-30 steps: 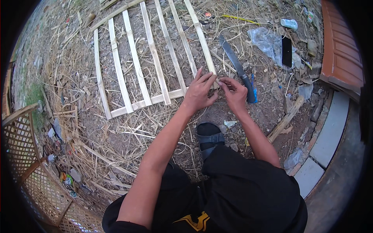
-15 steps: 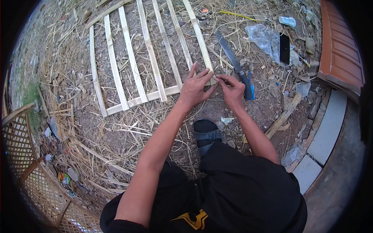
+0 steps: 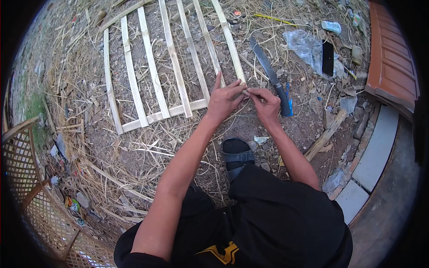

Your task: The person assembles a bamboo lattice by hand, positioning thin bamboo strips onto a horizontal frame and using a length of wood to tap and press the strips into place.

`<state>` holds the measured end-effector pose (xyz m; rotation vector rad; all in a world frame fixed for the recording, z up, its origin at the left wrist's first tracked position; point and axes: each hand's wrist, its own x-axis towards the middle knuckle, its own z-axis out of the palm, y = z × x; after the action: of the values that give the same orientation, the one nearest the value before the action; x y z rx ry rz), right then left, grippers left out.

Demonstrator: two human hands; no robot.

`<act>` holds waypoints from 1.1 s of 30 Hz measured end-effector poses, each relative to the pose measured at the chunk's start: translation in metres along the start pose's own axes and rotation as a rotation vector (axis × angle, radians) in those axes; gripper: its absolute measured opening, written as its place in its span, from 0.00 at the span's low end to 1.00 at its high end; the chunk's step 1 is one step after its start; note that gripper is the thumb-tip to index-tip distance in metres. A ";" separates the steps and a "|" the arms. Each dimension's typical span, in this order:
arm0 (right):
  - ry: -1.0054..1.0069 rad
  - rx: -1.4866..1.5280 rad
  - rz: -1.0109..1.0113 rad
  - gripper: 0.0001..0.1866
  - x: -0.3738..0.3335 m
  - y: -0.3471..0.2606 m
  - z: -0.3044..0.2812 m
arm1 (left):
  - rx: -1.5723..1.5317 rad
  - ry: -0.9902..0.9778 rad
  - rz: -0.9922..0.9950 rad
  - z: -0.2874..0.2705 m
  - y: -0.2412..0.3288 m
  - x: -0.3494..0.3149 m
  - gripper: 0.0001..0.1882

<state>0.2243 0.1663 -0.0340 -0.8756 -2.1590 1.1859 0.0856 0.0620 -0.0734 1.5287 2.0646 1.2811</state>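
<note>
Pressing down on the near right corner of a bamboo slat frame (image 3: pixel 165 76), the left hand (image 3: pixel 225 98) lies with its fingers spread flat where the rightmost slat meets the crosspiece. The right hand (image 3: pixel 267 103) sits just beside it, thumb and forefinger pinched together on something small at that same corner; what it is cannot be told. The frame lies flat on dirt strewn with dry straw, its long slats running away from the person. Just right of the right hand a long dark knife (image 3: pixel 269 73) lies on the ground. Farther right a black phone (image 3: pixel 327 57) rests on a clear plastic bag (image 3: pixel 304 44). A sandalled foot (image 3: pixel 238 157) stands below the hands.
</note>
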 end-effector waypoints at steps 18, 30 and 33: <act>-0.006 0.072 0.001 0.08 -0.003 0.005 0.001 | -0.023 0.107 -0.099 0.013 0.009 -0.005 0.11; -0.015 0.051 0.048 0.08 -0.003 0.001 -0.001 | 0.003 0.124 -0.084 0.015 0.009 -0.006 0.12; -0.012 0.045 0.047 0.08 -0.003 0.003 -0.001 | 0.001 0.121 -0.086 0.014 0.009 -0.005 0.12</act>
<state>0.2277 0.1658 -0.0363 -0.9058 -2.1234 1.2609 0.1028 0.0648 -0.0758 1.3782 2.1786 1.3714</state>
